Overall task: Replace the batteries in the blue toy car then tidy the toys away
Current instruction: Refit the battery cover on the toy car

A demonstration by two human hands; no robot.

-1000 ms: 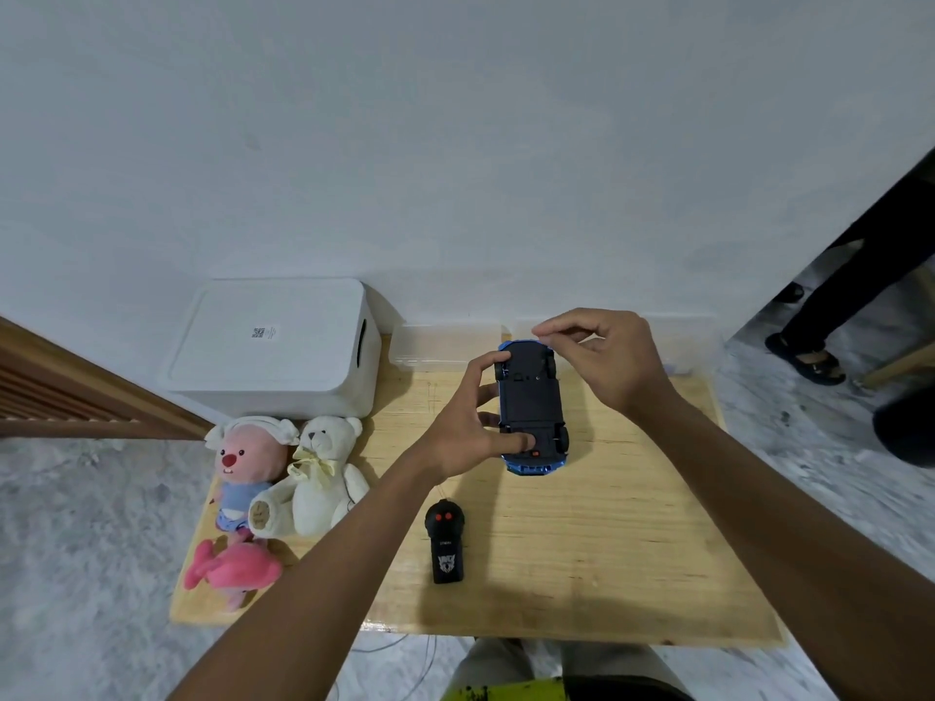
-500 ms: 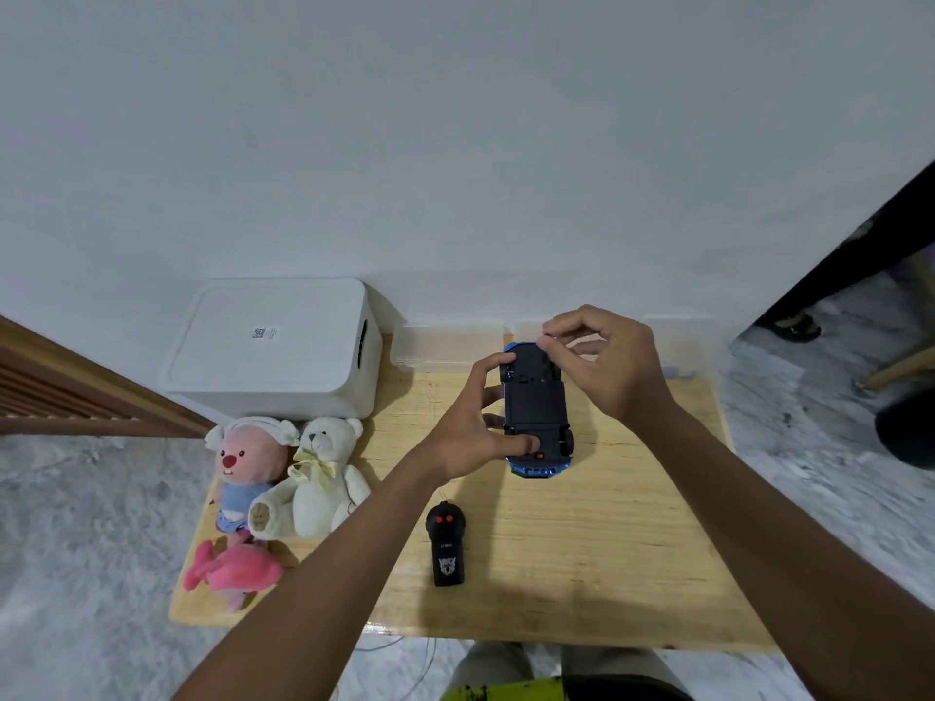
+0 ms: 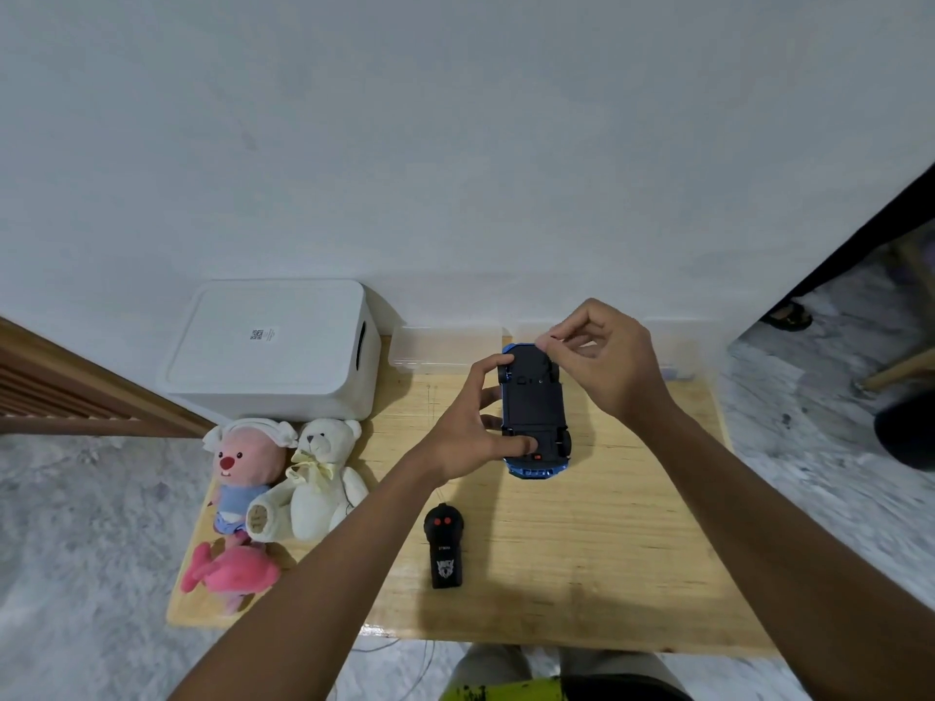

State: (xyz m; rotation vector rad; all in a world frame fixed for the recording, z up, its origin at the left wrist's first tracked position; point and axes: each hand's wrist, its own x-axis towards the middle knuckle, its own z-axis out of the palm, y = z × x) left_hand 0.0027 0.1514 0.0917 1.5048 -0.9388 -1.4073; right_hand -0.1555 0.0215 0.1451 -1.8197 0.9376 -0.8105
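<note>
The blue toy car point(image 3: 534, 407) is upside down above the wooden table point(image 3: 582, 538), its black underside facing me. My left hand point(image 3: 473, 430) grips the car from its left side, thumb pressed near the rear wheels. My right hand point(image 3: 602, 356) hovers at the car's far end, thumb and forefinger pinched together at the front edge of the underside. Whether something small is between those fingertips is too small to tell. The black remote control point(image 3: 445, 546) lies on the table in front of the car.
A white lidded storage box point(image 3: 273, 346) stands at the back left. A clear plastic container point(image 3: 445, 349) sits against the wall behind the car. A pink plush point(image 3: 243, 462), a cream teddy bear point(image 3: 324, 478) and a pink fish plush point(image 3: 232, 574) lie at the table's left edge.
My right hand's pinched fingers have lifted slightly at the car's far end. The car has shifted a little to the right in my left hand. A person at the far right has walked mostly out of view.
</note>
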